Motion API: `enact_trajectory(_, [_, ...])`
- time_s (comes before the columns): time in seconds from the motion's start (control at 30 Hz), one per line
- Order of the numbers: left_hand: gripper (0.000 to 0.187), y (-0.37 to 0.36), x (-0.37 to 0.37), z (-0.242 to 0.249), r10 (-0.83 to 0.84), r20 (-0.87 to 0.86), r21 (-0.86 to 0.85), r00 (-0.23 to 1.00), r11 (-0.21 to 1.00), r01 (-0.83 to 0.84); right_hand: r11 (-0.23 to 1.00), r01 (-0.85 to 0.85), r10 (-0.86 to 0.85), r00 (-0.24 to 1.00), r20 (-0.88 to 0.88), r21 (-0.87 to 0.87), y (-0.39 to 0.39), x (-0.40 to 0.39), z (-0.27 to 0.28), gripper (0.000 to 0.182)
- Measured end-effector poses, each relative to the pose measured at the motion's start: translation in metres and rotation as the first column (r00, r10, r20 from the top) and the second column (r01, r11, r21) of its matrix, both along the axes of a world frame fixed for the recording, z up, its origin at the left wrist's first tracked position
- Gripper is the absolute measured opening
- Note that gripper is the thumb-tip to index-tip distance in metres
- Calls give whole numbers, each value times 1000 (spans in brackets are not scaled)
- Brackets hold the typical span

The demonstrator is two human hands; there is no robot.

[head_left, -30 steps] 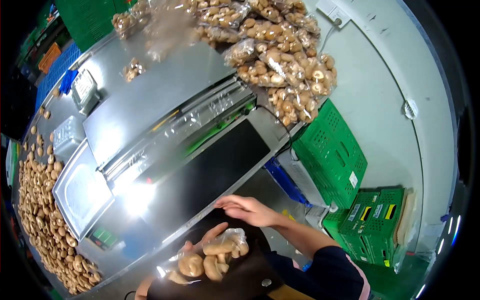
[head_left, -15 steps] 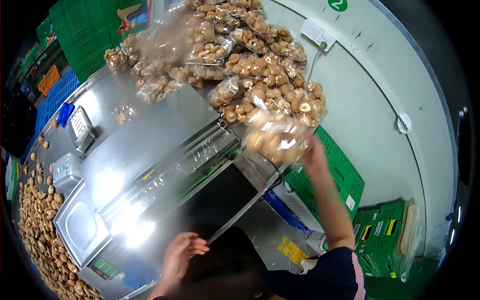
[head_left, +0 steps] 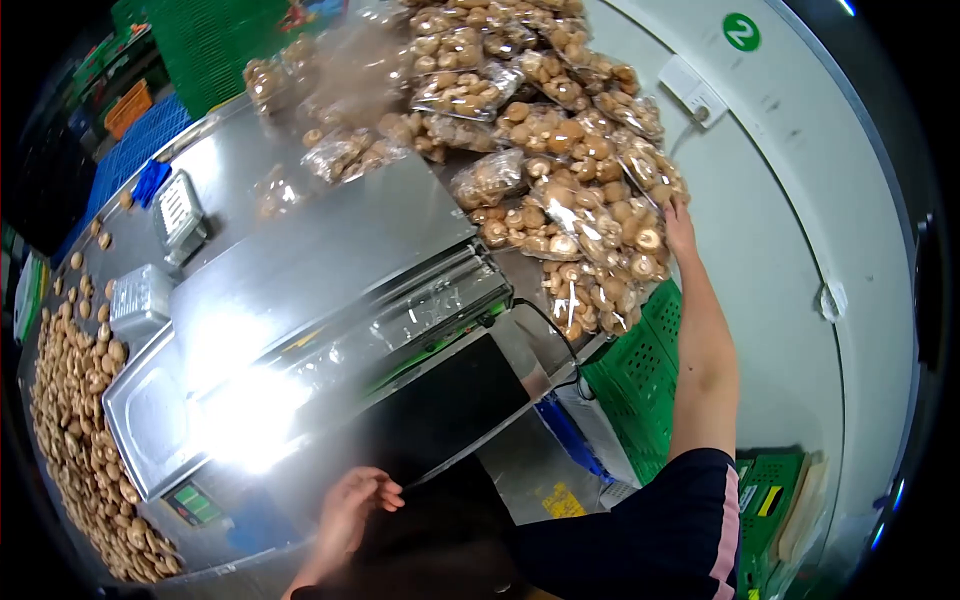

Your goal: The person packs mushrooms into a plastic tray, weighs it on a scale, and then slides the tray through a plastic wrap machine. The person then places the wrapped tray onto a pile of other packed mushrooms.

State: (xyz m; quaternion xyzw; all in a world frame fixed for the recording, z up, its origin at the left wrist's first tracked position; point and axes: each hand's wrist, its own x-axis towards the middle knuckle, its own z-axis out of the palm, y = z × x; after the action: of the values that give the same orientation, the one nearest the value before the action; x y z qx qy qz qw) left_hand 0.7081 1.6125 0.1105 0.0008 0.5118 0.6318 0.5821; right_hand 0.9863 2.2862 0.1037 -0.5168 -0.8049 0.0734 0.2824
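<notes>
A big heap of clear plastic bags of brown mushrooms [head_left: 560,140] covers the back right of the steel table. My right hand [head_left: 680,225] reaches to the heap's right edge, its fingers closed on the edge of a bag of mushrooms [head_left: 650,172]; the fingertips are partly hidden. Below it another mushroom bag [head_left: 592,298] lies at the front of the heap, near the table's corner. Down by the near edge, my left hand [head_left: 358,500] is empty, its fingers loosely bent and apart. Beside it sits a steel sealing machine [head_left: 340,240] with a dark plate [head_left: 450,395] in front.
Loose mushrooms [head_left: 85,440] are piled at the left, beside a scale with a steel pan [head_left: 150,430]. Clear plastic trays [head_left: 140,300] stand behind it. Green crates [head_left: 640,380] are below the table at right, along a white wall [head_left: 770,250]. A black cable [head_left: 548,325] hangs nearby.
The bag my right hand carried now lies on the front of the heap. That hand has moved up and right to another bag. My left hand has barely moved.
</notes>
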Motion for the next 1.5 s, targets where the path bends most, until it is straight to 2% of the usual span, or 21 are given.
enact_trajectory(0.07, [20,-3,-1,2,15,-18,-4,1000,1000,-15,986,166,-163,980,113,-25,-27,-19,18,53])
enact_trajectory(0.1, [20,-5,-3,5,30,-30,-2,999,1000,-30,972,198,-207,976,65,123,-18,-21,9,48])
enact_trajectory(0.13, [20,-9,-5,9,61,-45,-9,997,998,-61,970,135,-88,971,-221,204,-30,-34,4,42])
enact_trajectory(0.2, [15,-16,-11,13,203,-124,-28,971,978,-208,980,-77,121,962,-243,184,-79,-69,15,32])
enact_trajectory(0.23, [14,-23,-14,12,318,-230,18,920,946,-322,968,-231,249,882,-401,93,-84,-78,-8,31])
enact_trajectory(0.3, [12,-46,-27,9,532,-377,108,758,838,-535,915,-399,331,826,-456,-61,-175,-126,-7,32])
enact_trajectory(0.33, [12,-59,-34,10,625,-411,150,664,764,-627,922,-387,373,905,-205,-31,-212,-139,0,32])
enact_trajectory(0.4, [11,-88,-49,17,738,-449,131,503,611,-780,843,-539,532,835,-140,-7,-277,-176,24,31])
enact_trajectory(0.47, [13,-125,-66,2,795,-490,265,357,526,-808,800,-594,574,798,-184,-78,-301,-203,35,30])
enact_trajectory(0.57, [17,-165,-80,7,681,-701,49,212,342,-938,687,-725,692,671,-267,-40,-331,-250,52,30])
enact_trajectory(0.7, [24,-259,-118,-50,555,-832,216,-14,301,-929,593,-805,801,592,-89,-20,-389,-300,79,27])
enact_trajectory(0.8, [33,-296,-173,-15,419,-898,-24,138,267,-963,519,-854,854,520,-12,-45,-453,-329,96,25])
enact_trajectory(0.9, [44,-368,-254,-62,119,-992,95,-41,493,-865,473,-874,880,474,10,-110,-514,-351,98,24])
enact_trajectory(0.97, [50,-385,-304,-57,154,-988,109,-21,591,-799,490,-848,864,502,-13,-203,-558,-361,98,24])
enact_trajectory(1.03, [55,-402,-359,-67,-69,-997,-17,-45,713,-701,474,-835,867,499,-18,-279,-604,-370,100,26])
enact_trajectory(1.13, [59,-403,-429,-75,-231,-963,-167,-139,915,-367,473,-799,856,517,-24,-371,-673,-386,105,24])
enact_trajectory(1.2, [59,-395,-456,-92,-380,-911,-329,-158,903,-275,456,-801,859,510,-43,-389,-710,-401,107,19])
enact_trajectory(1.27, [56,-389,-467,-113,-491,-768,-389,-412,867,-310,421,-804,886,464,0,-421,-736,-420,109,16])
enact_trajectory(1.3, [55,-385,-461,-93,-634,-710,-568,-305,773,-283,406,-804,890,456,-13,-435,-750,-433,111,14])
enact_trajectory(1.4, [51,-398,-457,-98,-568,-734,-490,-373,823,-289,312,-839,947,312,76,-445,-772,-475,108,12])
enact_trajectory(1.5, [40,-425,-456,-79,-567,-757,-523,-323,823,-219,270,-860,962,255,95,-434,-791,-521,99,16])
